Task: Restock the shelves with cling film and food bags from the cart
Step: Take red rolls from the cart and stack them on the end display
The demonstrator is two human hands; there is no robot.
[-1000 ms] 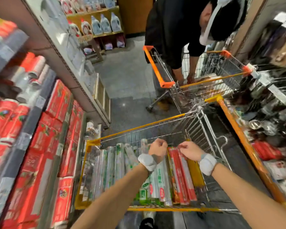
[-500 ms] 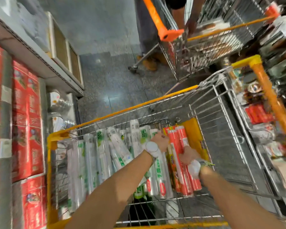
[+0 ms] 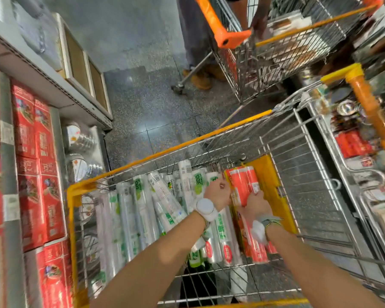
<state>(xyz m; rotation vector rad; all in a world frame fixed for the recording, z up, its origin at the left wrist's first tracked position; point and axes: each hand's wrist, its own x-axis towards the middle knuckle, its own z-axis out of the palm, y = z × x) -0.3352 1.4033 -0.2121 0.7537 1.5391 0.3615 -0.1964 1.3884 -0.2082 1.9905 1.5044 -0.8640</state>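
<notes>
Reaching down into a yellow-rimmed wire cart (image 3: 187, 144), a person has both hands on the stock. The right hand (image 3: 255, 203) curls its fingers over a bundle of red rolls (image 3: 242, 185), which lies at the right of the load, beside a yellow pack (image 3: 270, 185). The left hand (image 3: 218, 193) is tucked against the left side of the same bundle with its fingers bent down out of sight. It seems to clamp the rolls, but I cannot tell whether it truly grips. A second ago both hands hovered above the stock. Now they have dropped onto the red rolls, so a lift is probably starting. Clear rolls (image 3: 142, 207) with green print fill the rest of the cart. The shelf (image 3: 8, 174), stacked with red boxes (image 3: 31, 174), stands just left of the cart.
</notes>
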